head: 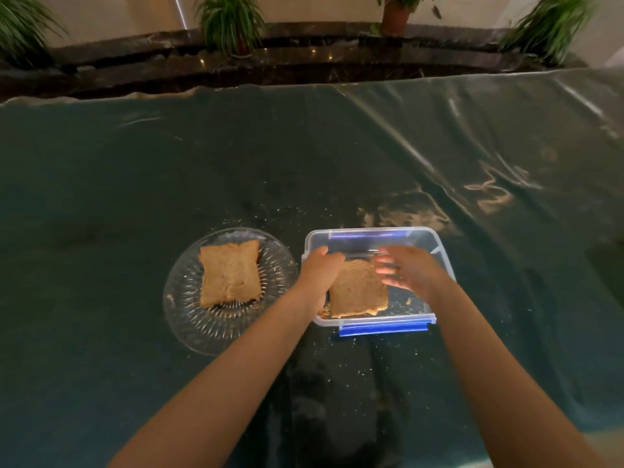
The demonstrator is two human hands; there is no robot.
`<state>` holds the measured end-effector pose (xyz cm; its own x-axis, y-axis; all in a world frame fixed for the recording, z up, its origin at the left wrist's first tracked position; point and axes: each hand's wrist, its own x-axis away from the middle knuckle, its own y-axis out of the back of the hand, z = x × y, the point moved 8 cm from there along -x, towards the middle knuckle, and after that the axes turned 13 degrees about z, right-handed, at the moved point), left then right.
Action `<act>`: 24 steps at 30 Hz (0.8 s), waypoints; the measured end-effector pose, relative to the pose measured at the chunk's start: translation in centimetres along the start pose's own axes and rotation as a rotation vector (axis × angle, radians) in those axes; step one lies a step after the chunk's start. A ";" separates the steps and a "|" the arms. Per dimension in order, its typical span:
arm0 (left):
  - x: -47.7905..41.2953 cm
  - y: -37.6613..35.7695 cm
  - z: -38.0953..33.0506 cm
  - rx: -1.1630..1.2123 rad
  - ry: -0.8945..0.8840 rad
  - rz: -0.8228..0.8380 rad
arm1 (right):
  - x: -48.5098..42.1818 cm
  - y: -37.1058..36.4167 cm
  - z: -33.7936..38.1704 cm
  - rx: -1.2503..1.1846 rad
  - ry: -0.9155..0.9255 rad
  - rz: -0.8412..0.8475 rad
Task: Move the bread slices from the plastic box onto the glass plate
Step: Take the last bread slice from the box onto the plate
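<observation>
Clear plastic box (423,238), blue clips, on dark worktop (135,163): one bread slice (358,292) inside, crumbs around it. Left hand (320,268) at slice's left edge, fingers curled over it; whether they grip, cannot tell. Right hand (405,268) just above slice's right side, fingers spread apart. Glass plate (189,319) left of left hand holds second slice (229,273), flat.

Dim warm light, glare streaks on table cover (472,136), wide-angle edge bending.
</observation>
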<state>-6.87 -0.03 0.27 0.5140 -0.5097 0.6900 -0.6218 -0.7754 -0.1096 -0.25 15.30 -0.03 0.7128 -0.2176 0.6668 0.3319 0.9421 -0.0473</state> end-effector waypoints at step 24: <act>-3.7 -0.9 3.3 -0.255 0.062 -0.274 | -2.4 0.2 -4.2 0.239 -0.136 -0.038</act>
<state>-6.25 1.38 -4.58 0.6496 -0.2671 0.7118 -0.5975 -0.7583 0.2608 0.75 14.92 -4.75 0.6073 -0.2331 0.7595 0.1902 0.9708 0.1459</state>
